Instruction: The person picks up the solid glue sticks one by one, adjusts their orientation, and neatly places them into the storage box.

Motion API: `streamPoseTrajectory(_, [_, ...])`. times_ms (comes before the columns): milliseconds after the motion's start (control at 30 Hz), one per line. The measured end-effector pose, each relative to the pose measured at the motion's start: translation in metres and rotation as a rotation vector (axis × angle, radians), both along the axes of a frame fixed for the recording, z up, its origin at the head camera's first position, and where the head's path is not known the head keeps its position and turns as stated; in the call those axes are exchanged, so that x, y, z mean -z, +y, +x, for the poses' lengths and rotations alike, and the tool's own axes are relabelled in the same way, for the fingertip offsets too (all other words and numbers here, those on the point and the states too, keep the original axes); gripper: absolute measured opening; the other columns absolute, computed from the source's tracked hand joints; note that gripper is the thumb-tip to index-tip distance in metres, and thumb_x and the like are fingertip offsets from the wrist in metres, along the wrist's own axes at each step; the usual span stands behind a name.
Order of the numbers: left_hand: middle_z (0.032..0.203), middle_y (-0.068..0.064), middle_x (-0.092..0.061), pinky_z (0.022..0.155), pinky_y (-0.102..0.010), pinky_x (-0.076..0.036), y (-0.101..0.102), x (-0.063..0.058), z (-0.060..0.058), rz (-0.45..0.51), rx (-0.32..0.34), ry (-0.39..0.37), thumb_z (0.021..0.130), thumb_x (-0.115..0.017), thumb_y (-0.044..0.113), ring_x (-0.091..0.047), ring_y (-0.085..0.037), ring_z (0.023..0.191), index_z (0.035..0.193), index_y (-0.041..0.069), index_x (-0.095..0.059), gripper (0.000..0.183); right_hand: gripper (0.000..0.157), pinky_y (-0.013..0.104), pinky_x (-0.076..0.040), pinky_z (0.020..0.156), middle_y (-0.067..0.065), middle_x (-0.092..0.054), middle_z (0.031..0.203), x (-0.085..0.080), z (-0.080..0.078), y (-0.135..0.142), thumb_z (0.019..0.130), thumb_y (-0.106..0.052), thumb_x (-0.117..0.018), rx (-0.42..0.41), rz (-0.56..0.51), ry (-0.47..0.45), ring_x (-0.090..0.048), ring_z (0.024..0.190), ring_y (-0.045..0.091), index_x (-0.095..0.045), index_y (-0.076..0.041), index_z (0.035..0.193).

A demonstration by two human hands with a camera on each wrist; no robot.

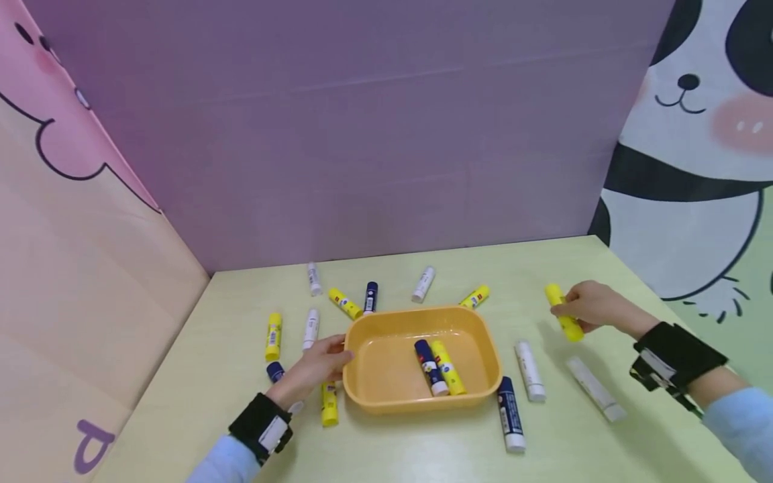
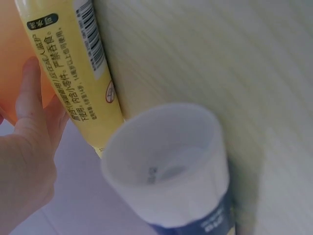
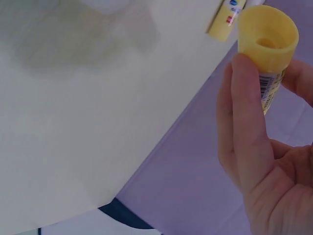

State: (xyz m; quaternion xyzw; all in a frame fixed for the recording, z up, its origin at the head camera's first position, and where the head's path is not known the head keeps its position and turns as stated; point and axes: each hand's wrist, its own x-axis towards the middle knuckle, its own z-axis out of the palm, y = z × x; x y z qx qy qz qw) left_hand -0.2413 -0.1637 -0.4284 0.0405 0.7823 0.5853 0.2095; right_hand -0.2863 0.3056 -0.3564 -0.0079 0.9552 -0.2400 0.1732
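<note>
At its left side, the orange plastic tray is gripped by my left hand, thumb over the rim. Inside lie a navy glue stick and a yellow glue stick, side by side. Over the table's right part, my right hand pinches another yellow glue stick between thumb and fingers, tilted. Its hollow yellow end shows in the right wrist view. In the left wrist view, a yellow glue stick and a navy one with a white end lie near the left hand.
Right of the tray are a navy glue stick and two white ones. Several white, yellow and navy sticks lie behind and left of it, such as a yellow one. A purple partition borders the table's back edge.
</note>
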Motion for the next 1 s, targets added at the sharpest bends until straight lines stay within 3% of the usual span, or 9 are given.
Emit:
streamPoseTrajectory(433, [0.132,-0.020,-0.046,0.085,-0.036,-0.053,0.001,0.001,0.000,-0.007,-0.016,-0.002,0.096,-0.045,0.019,-0.059,-0.022,0.102,0.141,0.002,-0.030,0.050,0.057,0.024,-0.053,0.059,0.013,-0.058,0.084,-0.026,0.007,-0.051,0.083,-0.036,-0.064,-0.032,-0.001,0.024,-0.053,0.065,0.015,-0.051,0.012,0.110])
streamPoseTrajectory(833, [0.133,-0.020,-0.045,0.085,-0.036,-0.053,0.000,0.001,-0.001,-0.006,-0.015,-0.004,0.096,-0.044,0.018,-0.059,-0.022,0.102,0.141,0.002,-0.030,0.049,0.053,0.028,-0.056,0.063,0.015,-0.061,0.091,-0.042,0.011,-0.094,0.085,-0.032,-0.063,-0.103,-0.009,0.048,-0.058,0.068,0.016,-0.050,0.010,0.114])
streamPoseTrajectory(1000, [0.134,-0.021,-0.044,0.086,-0.036,-0.053,0.000,0.000,-0.001,0.007,-0.006,-0.006,0.097,-0.044,0.018,-0.058,-0.024,0.105,0.141,0.002,-0.028,0.050,0.050,0.027,-0.055,0.063,0.012,-0.062,0.087,-0.041,0.014,-0.107,0.085,-0.030,-0.064,-0.133,-0.015,0.049,-0.058,0.067,0.016,-0.052,0.008,0.114])
